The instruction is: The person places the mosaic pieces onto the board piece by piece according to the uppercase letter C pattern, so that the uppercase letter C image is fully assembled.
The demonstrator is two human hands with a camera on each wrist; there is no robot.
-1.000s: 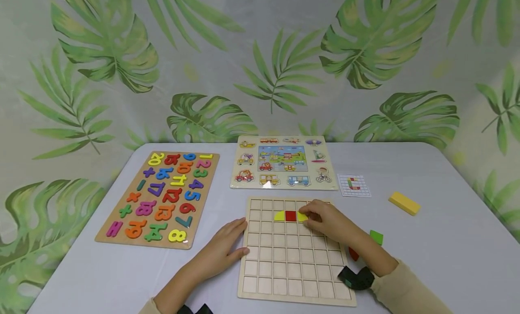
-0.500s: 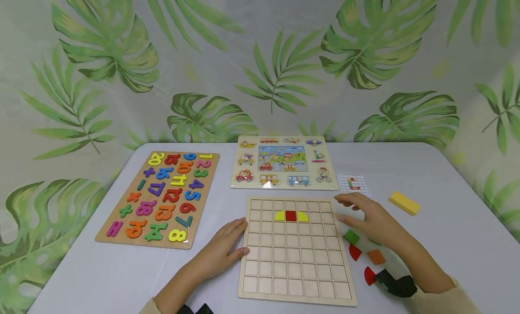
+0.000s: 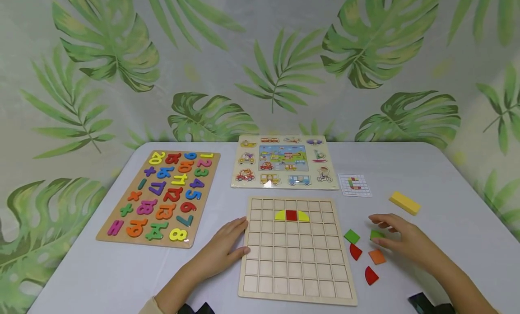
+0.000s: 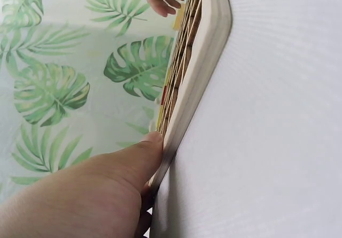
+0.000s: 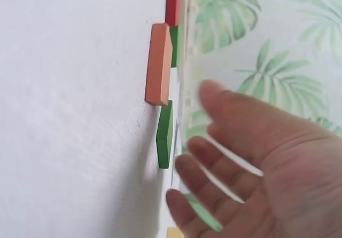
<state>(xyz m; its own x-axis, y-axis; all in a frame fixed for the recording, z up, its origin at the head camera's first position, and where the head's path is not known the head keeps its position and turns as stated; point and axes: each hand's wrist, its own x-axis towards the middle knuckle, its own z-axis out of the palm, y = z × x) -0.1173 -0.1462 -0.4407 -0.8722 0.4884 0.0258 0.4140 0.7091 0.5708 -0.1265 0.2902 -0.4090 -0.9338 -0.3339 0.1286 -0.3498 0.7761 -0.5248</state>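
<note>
A wooden grid board (image 3: 298, 296) lies on the table, with a red square tile (image 3: 291, 215) between two yellow quarter-round tiles (image 3: 280, 216) in one of its upper rows. My left hand (image 3: 222, 247) rests against the board's left edge, fingers relaxed and thumb on the rim in the left wrist view. My right hand (image 3: 406, 239) hovers with loosely bent fingers over a green square tile (image 3: 376, 235), partly covered by the thumb. Nearby lie another green square tile (image 3: 351, 236), an orange square tile (image 3: 377, 257) and two red quarter-round tiles (image 3: 371, 275). In the right wrist view, the hand holds nothing.
Left of the board lies a number puzzle (image 3: 160, 201). A vehicle picture puzzle (image 3: 284, 162) is behind it, beside a small pattern card (image 3: 355, 185). Farther right sits a yellow block (image 3: 404, 203). A leaf-print cloth (image 3: 280, 56) hangs behind the table.
My right hand has left the right yellow quarter-round tile in the grid and moved right and nearer, over the loose tiles. My left hand has stayed at the board's edge.
</note>
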